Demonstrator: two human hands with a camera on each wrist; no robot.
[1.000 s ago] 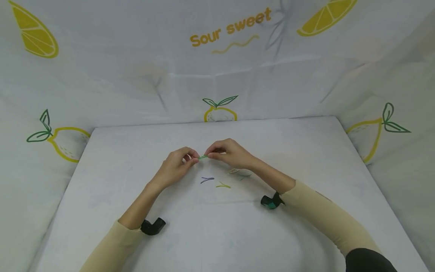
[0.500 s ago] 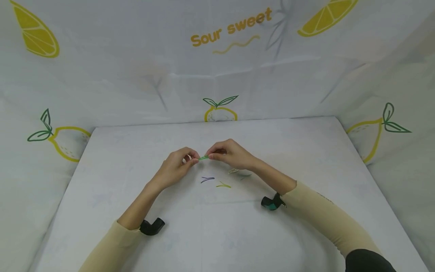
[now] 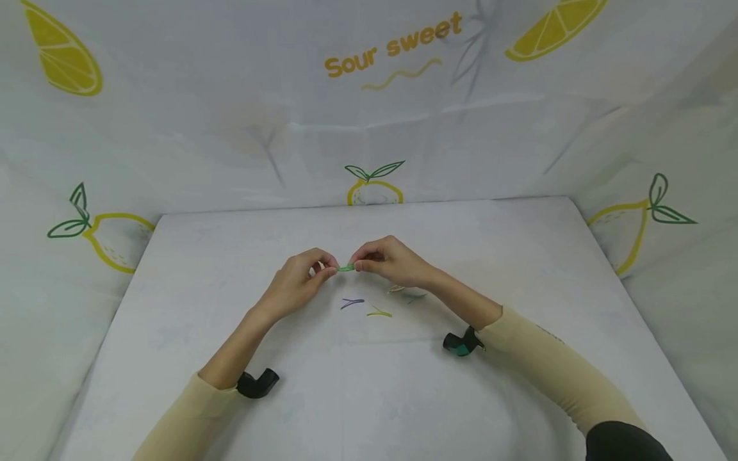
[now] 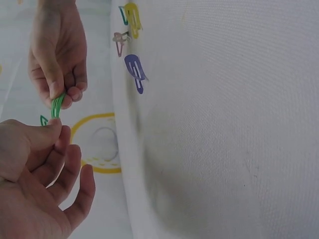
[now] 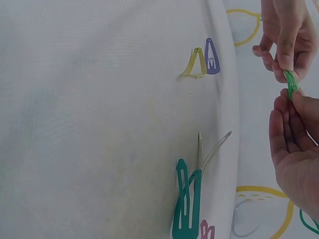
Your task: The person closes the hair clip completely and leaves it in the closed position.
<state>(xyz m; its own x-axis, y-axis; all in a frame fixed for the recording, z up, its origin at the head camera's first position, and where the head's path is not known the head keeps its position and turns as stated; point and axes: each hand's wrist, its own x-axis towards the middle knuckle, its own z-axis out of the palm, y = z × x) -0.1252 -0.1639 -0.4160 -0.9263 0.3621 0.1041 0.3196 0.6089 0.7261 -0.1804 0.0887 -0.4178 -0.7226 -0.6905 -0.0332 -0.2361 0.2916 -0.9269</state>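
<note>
A green snap hair clip (image 3: 346, 268) is held between both hands above the table. My left hand (image 3: 296, 282) pinches one end with thumb and fingertips. The other end is pinched by my right hand (image 3: 398, 261). Slotted bars of the clip show in both wrist views, its ends hidden under the fingers. Below the hands, a purple hair clip (image 3: 352, 303) and a yellow hair clip (image 3: 379, 312) lie on the table, both sprung apart. A teal hair clip (image 5: 187, 204), also sprung apart, lies under the right forearm.
Close by the teal clip lies a pink clip (image 5: 205, 230), partly cut off by the right wrist view's edge. A white cloth covers the table (image 3: 346, 397). Behind it rises a white curtain (image 3: 219, 128) with lemon prints. Black wrist mounts (image 3: 258, 384) stick out from both sleeves.
The green clip has turned a little, from slanting up toward the right to nearly level, and shows more of its width. Both hands keep their hold and have barely shifted.
</note>
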